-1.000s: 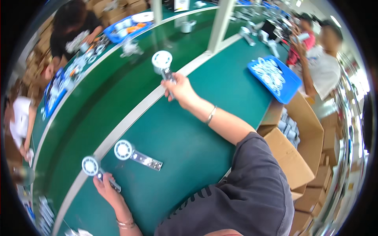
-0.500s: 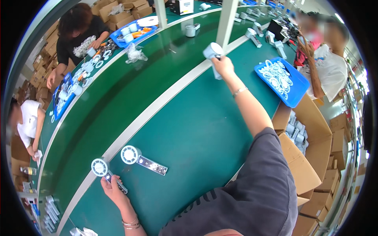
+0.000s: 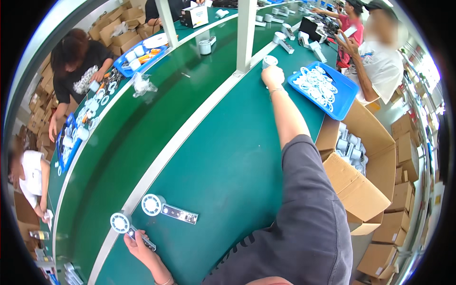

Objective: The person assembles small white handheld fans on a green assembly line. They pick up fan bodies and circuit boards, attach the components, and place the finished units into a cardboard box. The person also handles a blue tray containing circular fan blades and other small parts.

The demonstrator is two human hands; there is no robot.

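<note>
My left hand point(image 3: 141, 248) is closed round the handle of a pale grey handheld fan point(image 3: 120, 223); its round slotted head shows, and a circuit board lies bare along the handle. Just beyond it, a second fan point(image 3: 153, 205) lies on the green table point(image 3: 218, 156), its handle pointing right, also with the board exposed. Stretched far forward, my right hand point(image 3: 273, 77) has its fingers wrapped round another pale fan point(image 3: 270, 61). Only that fan's head shows past the fingers; the hand hides its handle.
Right of my outstretched arm is a blue tray point(image 3: 349, 90) of white rings, above a cardboard box point(image 3: 375, 133) full of fan housings point(image 3: 350, 149). A white post point(image 3: 245, 38) rises near my right hand. More fans point(image 3: 283, 42) lie beyond. Co-workers sit across the belt and at the right.
My right hand has carried its fan further right, and the fan's head now points away from me. My left hand keeps its fan. The whole view has shifted slightly.
</note>
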